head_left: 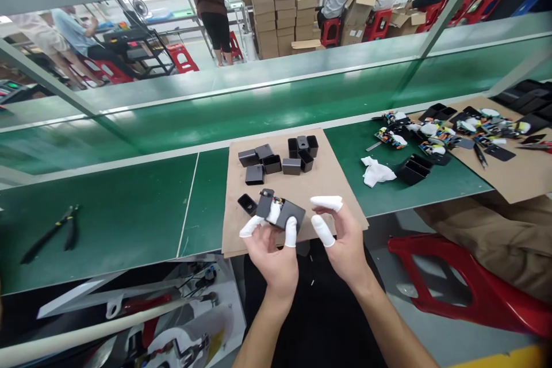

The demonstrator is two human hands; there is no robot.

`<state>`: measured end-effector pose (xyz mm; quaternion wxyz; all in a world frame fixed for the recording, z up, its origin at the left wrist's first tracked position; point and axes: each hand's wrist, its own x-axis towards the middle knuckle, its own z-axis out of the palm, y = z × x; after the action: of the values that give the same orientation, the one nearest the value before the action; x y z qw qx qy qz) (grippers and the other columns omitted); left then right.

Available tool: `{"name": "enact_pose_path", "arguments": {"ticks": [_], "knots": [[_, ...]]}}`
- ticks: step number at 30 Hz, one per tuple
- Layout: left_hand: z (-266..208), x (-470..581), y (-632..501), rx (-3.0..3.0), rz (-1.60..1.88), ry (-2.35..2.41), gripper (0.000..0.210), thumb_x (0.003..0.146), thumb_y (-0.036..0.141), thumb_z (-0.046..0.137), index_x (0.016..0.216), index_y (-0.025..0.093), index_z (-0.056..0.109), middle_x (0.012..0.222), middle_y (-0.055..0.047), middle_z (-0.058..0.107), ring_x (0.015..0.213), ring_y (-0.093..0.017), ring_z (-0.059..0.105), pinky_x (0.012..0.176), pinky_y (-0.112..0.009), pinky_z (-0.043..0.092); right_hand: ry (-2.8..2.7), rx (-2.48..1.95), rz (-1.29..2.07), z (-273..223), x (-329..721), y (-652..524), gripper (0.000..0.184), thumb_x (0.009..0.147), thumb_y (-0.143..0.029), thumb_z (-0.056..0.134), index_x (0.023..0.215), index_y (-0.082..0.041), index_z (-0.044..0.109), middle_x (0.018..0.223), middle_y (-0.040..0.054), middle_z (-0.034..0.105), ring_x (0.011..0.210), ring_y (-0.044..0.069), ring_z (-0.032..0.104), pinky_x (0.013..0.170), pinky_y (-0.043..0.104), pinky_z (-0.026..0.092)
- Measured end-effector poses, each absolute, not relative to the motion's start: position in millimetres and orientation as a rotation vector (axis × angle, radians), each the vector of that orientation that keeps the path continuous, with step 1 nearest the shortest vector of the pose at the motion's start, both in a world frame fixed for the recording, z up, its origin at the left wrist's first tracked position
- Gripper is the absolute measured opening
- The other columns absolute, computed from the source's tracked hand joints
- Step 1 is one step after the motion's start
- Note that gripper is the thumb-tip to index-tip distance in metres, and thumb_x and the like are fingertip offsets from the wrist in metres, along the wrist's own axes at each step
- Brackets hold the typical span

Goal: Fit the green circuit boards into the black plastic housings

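Observation:
My left hand (276, 256), with white finger cots on its thumb and a finger, grips a black charger housing (292, 214). White and coloured electronic parts show at the housing's opening, beside a black end piece (264, 204). My right hand (340, 236) is a little to the right, its cot-covered thumb and finger apart, with nothing between them. A small open black case (247, 204) lies just left of the held housing. Beyond it, several black cases (272, 164) rest on a cardboard sheet (336, 184).
Pliers (56, 233) lie on the green bench (138, 213) at left. On the right are a crumpled white cloth (376, 172), an open black box (414, 169) and several circuit boards (435, 132). A red stool (448, 276) stands below; co-workers sit beyond the bench.

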<state>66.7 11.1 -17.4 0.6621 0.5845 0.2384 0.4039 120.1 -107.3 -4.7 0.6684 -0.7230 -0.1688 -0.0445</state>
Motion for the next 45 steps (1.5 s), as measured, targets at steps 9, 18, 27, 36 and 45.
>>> {"name": "enact_pose_path", "arguments": {"ticks": [9, 18, 27, 36, 45], "knots": [[-83, 92, 24, 1.987, 0.981, 0.403, 0.052, 0.095, 0.032, 0.079, 0.137, 0.022, 0.05, 0.119, -0.015, 0.077, 0.103, -0.031, 0.081, 0.088, -0.053, 0.065, -0.312, -1.625, 0.012, -31, 134, -71, 0.052, 0.088, -0.037, 0.089, 0.134, -0.025, 0.068, 0.128, 0.0104, 0.077, 0.118, 0.029, 0.078, 0.107, 0.049, 0.066], [-58, 71, 43, 1.888, 0.545, 0.349, 0.069, 0.084, 0.028, 0.084, 0.144, 0.024, 0.049, 0.124, -0.01, 0.075, 0.108, -0.027, 0.078, 0.103, -0.054, 0.062, -0.685, -1.809, -0.383, -55, 142, -93, 0.041, 0.104, -0.018, 0.067, 0.143, -0.031, 0.074, 0.143, 0.0114, 0.074, 0.133, 0.03, 0.075, 0.114, 0.048, 0.065], [-58, 71, 48, 1.911, 0.544, 0.248, 0.058, 0.086, 0.017, 0.075, 0.139, 0.023, 0.053, 0.116, -0.008, 0.075, 0.107, -0.026, 0.078, 0.102, -0.049, 0.063, -0.773, -1.917, -0.649, -94, 132, -94, 0.05, 0.099, -0.013, 0.075, 0.145, -0.033, 0.074, 0.15, 0.0139, 0.072, 0.121, 0.035, 0.082, 0.102, 0.047, 0.073], [-45, 72, 52, 1.988, 0.406, 0.098, 0.081, 0.077, 0.009, 0.075, 0.152, 0.024, 0.049, 0.135, -0.012, 0.069, 0.126, -0.034, 0.072, 0.108, -0.056, 0.061, -0.714, -1.933, -0.903, -78, 125, -87, 0.053, 0.094, -0.013, 0.083, 0.141, -0.037, 0.076, 0.134, 0.0119, 0.08, 0.099, 0.033, 0.087, 0.081, 0.046, 0.078], [-37, 62, 67, 1.764, 0.551, -0.189, 0.059, 0.09, 0.015, 0.077, 0.145, 0.025, 0.057, 0.133, -0.011, 0.067, 0.125, -0.028, 0.071, 0.108, -0.048, 0.064, -0.672, -1.632, -0.769, -23, 96, -94, 0.084, 0.074, -0.015, 0.101, 0.146, -0.036, 0.061, 0.14, 0.0109, 0.074, 0.099, 0.034, 0.085, 0.088, 0.059, 0.075]]}}
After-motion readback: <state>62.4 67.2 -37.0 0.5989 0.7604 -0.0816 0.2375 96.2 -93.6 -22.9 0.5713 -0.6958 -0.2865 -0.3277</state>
